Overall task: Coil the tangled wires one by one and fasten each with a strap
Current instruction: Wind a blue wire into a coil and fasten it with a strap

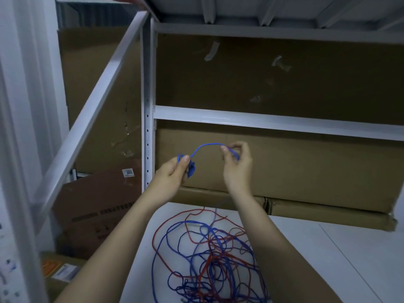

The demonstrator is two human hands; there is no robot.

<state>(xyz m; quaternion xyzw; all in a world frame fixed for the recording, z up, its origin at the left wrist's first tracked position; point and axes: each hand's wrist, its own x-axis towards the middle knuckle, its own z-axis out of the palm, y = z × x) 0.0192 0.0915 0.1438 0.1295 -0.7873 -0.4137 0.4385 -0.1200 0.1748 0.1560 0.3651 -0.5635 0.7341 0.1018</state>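
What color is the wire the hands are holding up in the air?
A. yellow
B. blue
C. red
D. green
B: the left hand and the right hand both pinch a blue wire that arches between them, above the tangle.

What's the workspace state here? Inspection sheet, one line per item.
Surface: white table, wires lying on its near part.
Job's things: blue wire lifted between both hands, a small bunch of its loops at the left hand; no strap seen.
Clutter: nothing seen on the table besides the wires.
Grippers: left hand grips the blue bunch; right hand pinches the wire's other end.
Cables: tangled pile of red and blue wires on the table, uncoiled.
Surroundings: white metal shelving backed by cardboard boxes; more cardboard on the left with a 3055 label.
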